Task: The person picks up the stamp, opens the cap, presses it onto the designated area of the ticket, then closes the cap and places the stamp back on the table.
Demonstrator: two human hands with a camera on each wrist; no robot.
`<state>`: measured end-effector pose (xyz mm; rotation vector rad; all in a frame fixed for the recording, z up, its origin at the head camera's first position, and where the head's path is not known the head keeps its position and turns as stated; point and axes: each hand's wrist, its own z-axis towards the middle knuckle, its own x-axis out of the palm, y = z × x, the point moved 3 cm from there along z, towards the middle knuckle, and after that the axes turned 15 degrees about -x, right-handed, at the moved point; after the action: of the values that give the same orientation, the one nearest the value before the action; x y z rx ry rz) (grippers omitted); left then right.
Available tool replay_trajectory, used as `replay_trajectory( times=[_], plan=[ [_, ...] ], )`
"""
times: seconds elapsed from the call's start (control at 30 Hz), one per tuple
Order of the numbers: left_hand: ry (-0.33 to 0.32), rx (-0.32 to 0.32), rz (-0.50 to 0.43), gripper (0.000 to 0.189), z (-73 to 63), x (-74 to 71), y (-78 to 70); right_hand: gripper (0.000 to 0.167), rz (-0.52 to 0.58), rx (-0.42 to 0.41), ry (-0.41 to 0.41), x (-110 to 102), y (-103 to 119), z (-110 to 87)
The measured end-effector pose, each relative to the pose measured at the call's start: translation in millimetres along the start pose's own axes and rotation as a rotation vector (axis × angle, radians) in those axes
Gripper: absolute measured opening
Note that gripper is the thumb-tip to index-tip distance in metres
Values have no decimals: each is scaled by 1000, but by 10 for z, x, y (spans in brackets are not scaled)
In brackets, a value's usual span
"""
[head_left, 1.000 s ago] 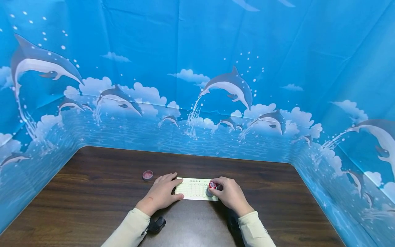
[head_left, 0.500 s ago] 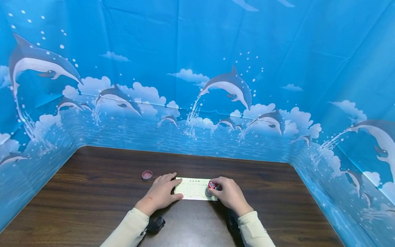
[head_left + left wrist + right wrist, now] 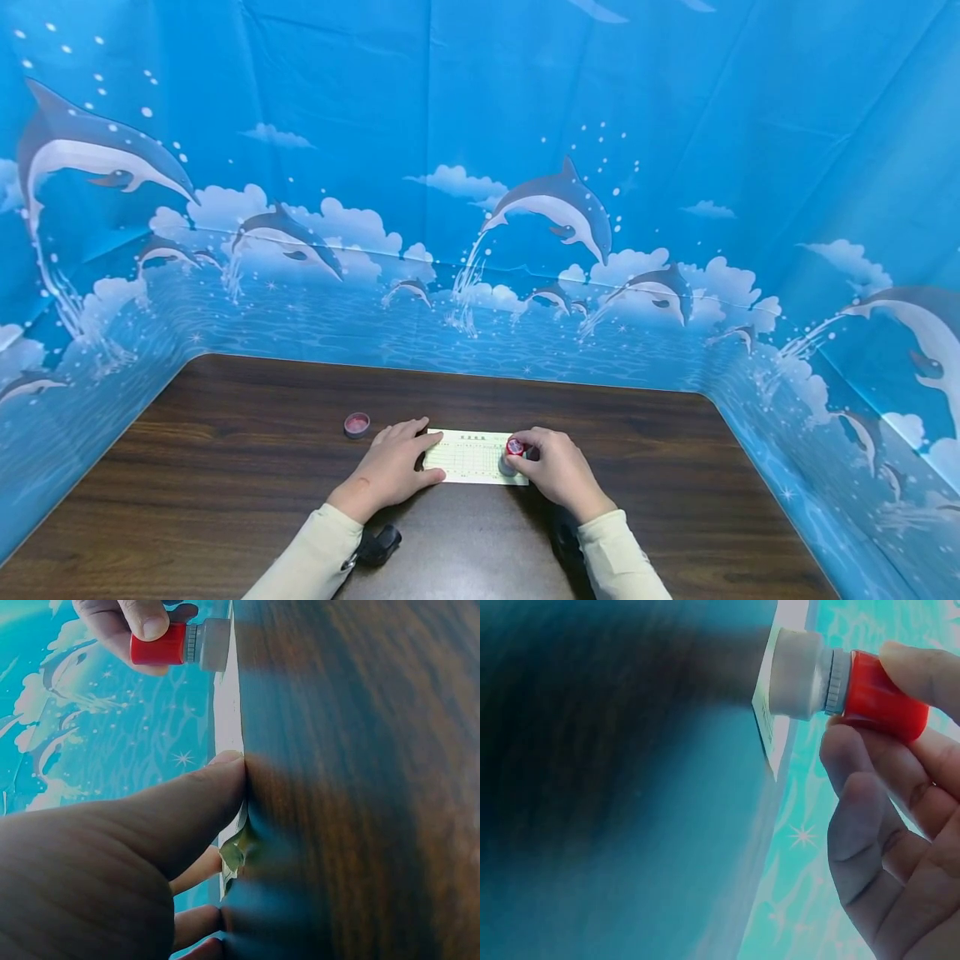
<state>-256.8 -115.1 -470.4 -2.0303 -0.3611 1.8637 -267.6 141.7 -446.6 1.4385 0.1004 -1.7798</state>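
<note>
A self-inking style stamp with a red handle (image 3: pixel 515 447) and a grey base (image 3: pixel 795 673) stands upright on the right end of a pale green printed form (image 3: pixel 468 457). My right hand (image 3: pixel 561 473) pinches the red handle between thumb and fingers. My left hand (image 3: pixel 392 467) rests at the form's left end, thumb on its near side and fingers spread toward the far side. In the left wrist view the left thumb (image 3: pixel 202 799) presses at the paper's edge, and a corner of the paper curls up below it. The stamp's face is hidden against the form.
A small round open tin (image 3: pixel 357 425) with reddish contents lies on the dark wooden table (image 3: pixel 247 467), left of the left hand. A blue dolphin-print curtain (image 3: pixel 465 250) surrounds the table's back and sides. A black device (image 3: pixel 378 546) is strapped at the left wrist.
Both hands, the stamp and the form keep their places relative to one another. Only a slight shift of the head view is seen.
</note>
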Motion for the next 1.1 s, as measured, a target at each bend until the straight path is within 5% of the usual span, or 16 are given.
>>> replay_trajectory(
  times=[1.1],
  plan=[
    [-6, -9, -2, 63, -9, -8, -3, 16, 105, 28, -4, 22, -10, 11]
  ],
)
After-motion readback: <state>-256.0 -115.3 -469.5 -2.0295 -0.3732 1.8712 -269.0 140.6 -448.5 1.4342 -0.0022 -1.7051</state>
